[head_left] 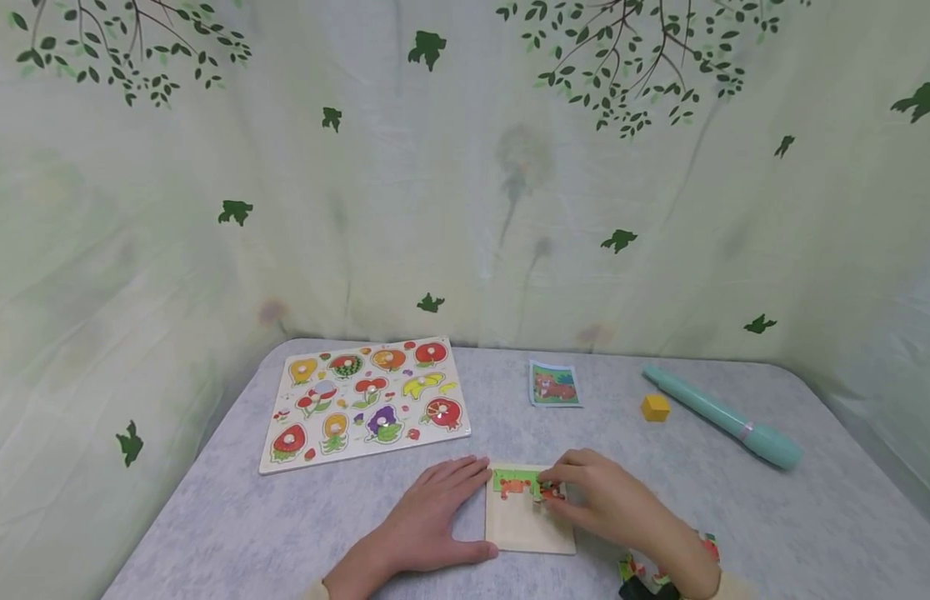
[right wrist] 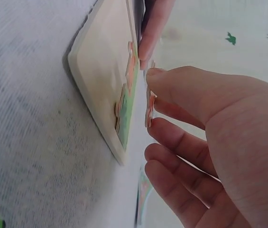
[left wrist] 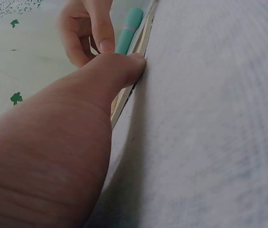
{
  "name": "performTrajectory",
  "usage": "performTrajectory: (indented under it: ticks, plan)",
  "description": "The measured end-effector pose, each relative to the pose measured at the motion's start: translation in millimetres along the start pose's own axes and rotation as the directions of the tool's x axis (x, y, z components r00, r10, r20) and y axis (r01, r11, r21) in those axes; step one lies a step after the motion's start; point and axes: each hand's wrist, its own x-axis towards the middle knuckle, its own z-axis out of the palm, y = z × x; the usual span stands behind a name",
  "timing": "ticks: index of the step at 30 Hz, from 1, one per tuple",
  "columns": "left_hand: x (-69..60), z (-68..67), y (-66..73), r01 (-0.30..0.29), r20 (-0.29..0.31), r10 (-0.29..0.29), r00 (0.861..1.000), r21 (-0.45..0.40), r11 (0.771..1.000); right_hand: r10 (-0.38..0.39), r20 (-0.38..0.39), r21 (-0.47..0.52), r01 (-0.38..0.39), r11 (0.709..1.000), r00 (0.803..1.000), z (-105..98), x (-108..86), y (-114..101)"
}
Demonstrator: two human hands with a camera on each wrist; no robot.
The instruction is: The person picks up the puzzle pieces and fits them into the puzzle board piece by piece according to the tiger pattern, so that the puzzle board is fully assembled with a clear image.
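Note:
A small wooden puzzle board [head_left: 521,532] lies on the table, with green and orange jigsaw pieces [head_left: 512,486] fitted along its far edge. My left hand [head_left: 438,515] rests flat beside it, fingertips at the far left corner and thumb touching the near left corner. Over the board's far right part, my right hand [head_left: 611,498] pinches a thin jigsaw piece [right wrist: 150,110] between thumb and fingers. In the right wrist view that piece is held on edge, apart from the board. The left wrist view shows the left thumb [left wrist: 124,69] against the board's side.
At the back left lies a fruit peg puzzle [head_left: 393,446]. Behind the board is a picture card [head_left: 555,386]. A yellow cube [head_left: 655,408] and a teal wand-shaped object [head_left: 723,415] lie at the back right. Loose jigsaw pieces [head_left: 632,568] are partly hidden by the right wrist.

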Motion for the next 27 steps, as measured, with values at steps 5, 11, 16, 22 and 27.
performTrajectory:
  ticks: [5,11,16,22,27]
  plan:
    - [-0.1,1.0,0.0,0.003,0.0,-0.003,1.0,0.003,1.0,-0.02,-0.002,0.008,0.02,1.0,1.0,4.9,4.0,-3.7]
    - [-0.1,0.8,0.3,0.009,0.01,-0.009,1.0,0.0,1.0,-0.012,0.02,0.021,0.011,1.0,1.0,6.6,9.2,-10.8]
    - [-0.3,0.3,0.2,0.007,0.011,-0.007,1.0,-0.002,1.0,-0.023,0.031,0.021,0.023,1.0,0.999,9.0,14.2,-15.8]
    - [0.3,0.4,-0.7,0.004,0.007,-0.004,1.0,-0.004,1.0,-0.049,0.024,0.032,0.048,0.998,0.999,13.7,19.6,-19.1]
    - [0.6,1.1,-1.6,-0.005,-0.001,0.005,1.0,0.002,1.0,-0.059,0.022,0.026,0.059,0.998,0.998,18.6,21.4,-21.0]
